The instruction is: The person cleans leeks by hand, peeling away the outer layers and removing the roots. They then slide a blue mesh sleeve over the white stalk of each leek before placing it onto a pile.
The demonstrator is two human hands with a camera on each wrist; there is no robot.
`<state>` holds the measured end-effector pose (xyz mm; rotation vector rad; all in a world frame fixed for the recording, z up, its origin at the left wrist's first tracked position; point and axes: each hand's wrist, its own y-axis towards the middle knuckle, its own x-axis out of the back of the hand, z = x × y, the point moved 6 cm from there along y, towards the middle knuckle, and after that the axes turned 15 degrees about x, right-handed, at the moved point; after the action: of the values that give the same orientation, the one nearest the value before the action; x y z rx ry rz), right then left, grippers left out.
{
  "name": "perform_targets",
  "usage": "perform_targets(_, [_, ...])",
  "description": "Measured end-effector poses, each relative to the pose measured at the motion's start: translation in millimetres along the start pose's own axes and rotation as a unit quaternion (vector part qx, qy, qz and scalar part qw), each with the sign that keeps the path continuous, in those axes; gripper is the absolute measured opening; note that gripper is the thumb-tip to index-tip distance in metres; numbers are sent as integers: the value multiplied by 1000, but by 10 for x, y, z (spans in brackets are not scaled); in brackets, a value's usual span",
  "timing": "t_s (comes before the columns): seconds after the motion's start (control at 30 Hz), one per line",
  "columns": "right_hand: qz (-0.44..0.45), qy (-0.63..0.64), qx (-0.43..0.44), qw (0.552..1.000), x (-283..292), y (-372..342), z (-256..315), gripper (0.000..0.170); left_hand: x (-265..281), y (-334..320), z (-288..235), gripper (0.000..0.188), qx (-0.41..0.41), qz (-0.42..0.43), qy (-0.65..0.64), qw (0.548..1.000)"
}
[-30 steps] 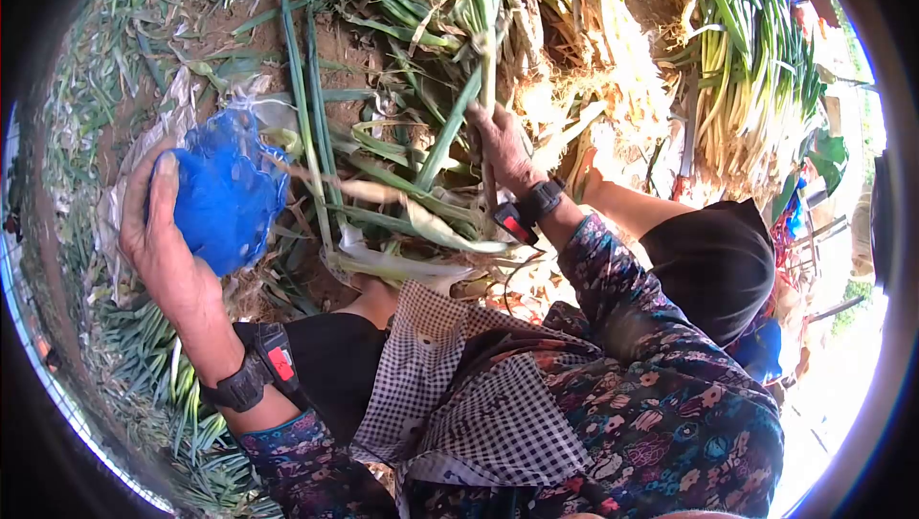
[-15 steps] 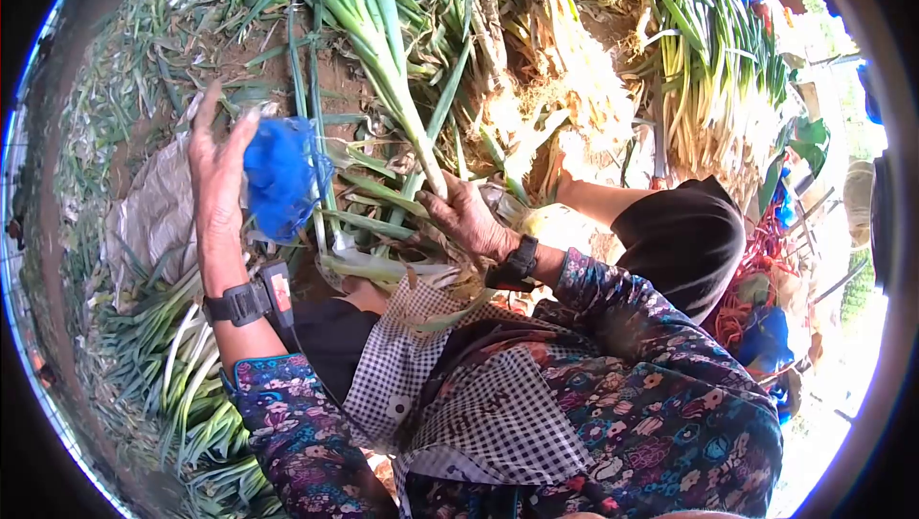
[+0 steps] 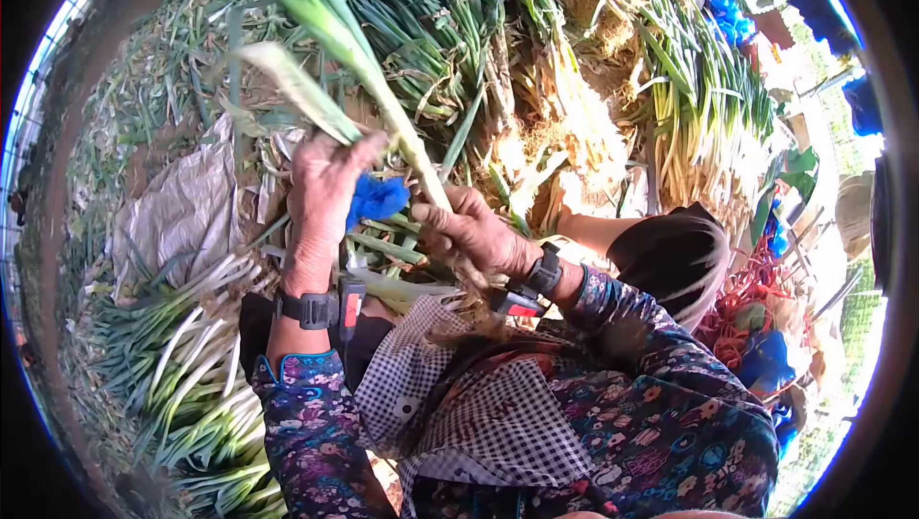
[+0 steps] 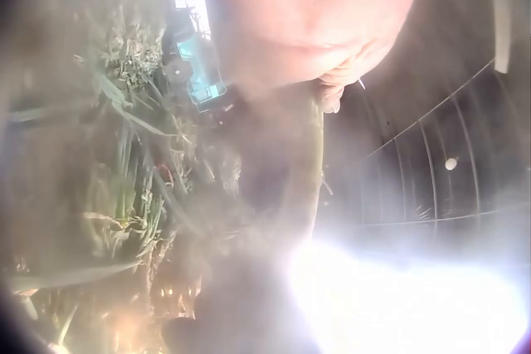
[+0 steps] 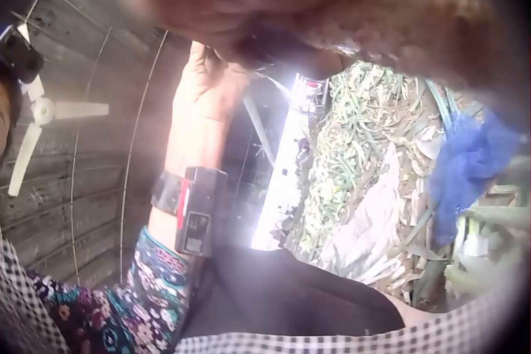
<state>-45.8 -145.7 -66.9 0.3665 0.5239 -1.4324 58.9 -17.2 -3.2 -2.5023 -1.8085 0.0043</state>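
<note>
My right hand [image 3: 479, 232] grips the white lower end of a leek [image 3: 407, 141]. Its green leaves slant up and away to the left in the head view. Close beside it, my left hand [image 3: 324, 184] pinches a pale, blurred leek leaf [image 3: 304, 98] that sticks up past the fingers. Below the left hand, partly hidden by it in the head view, is a crumpled blue mesh net [image 3: 378, 198]. The right wrist view shows this blue mesh net [image 5: 471, 163] apart from the left hand [image 5: 207, 97].
Trimmed leeks [image 3: 206, 375] lie in a pile at the left, near a crumpled whitish sheet [image 3: 182, 213]. Uncleaned leeks [image 3: 565, 88] with roots lie ahead, and a bundle [image 3: 713, 88] stands at the right. Red ties [image 3: 751, 308] lie beyond the right knee. Leaf scraps [image 3: 144, 117] cover the ground.
The left hand has moved right, to the leek, and let go of the blue mesh net; it now pinches a leaf. The right hand has drawn the leek closer and tilted it left.
</note>
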Motion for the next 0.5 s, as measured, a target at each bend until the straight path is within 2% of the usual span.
perform_targets(0.03, [-25, 31, -11, 999, -53, 7, 134, 20, -101, -110, 25, 16, 139, 114, 94, 979])
perform_targets(0.07, [13, -27, 25, 999, -15, 84, 245, 24, -135, -180, 96, 19, 173, 176, 101, 964])
perform_targets(0.1, [55, -142, 68, 986, 131, 197, 327, 25, -140, -225, 187, 21, 201, 235, 107, 945])
perform_targets(0.13, [53, -159, 75, 983, 215, 201, 292, 25, -54, -172, 399, 25, 256, 220, 44, 940])
perform_targets(0.17, [52, -175, 81, 980, 250, 206, 288, 25, 82, -124, 534, 32, 307, 161, -18, 938])
perform_targets(0.2, [46, -197, 70, 977, 283, 154, 272, 25, 307, -32, 594, 35, 281, 27, 114, 952])
perform_targets(0.23, [47, -199, 68, 977, 262, 100, 240, 25, 510, 36, 591, 39, 248, -106, 241, 932])
perform_targets(0.3, [32, -268, 107, 957, 219, 8, 206, 27, 973, 311, 820, 43, 33, -265, 210, 941])
perform_targets(0.33, [37, -299, 130, 945, 172, -45, 163, 30, 856, 226, 452, 45, 66, -203, 110, 971])
perform_targets(0.37, [48, -316, 171, 932, 195, -92, 42, 29, 690, 158, 230, 48, 134, -116, -42, 983])
perform_targets(0.43, [79, -383, 171, 904, 220, -230, -190, 30, 511, 171, 138, 54, 122, -17, -218, 968])
perform_targets(0.47, [82, -342, 135, 927, 233, -289, -392, 29, 461, 217, 138, 53, 113, 16, -241, 964])
perform_targets(0.5, [127, -412, 136, 892, 258, -373, -503, 31, 421, 214, 155, 53, 105, 50, -264, 958])
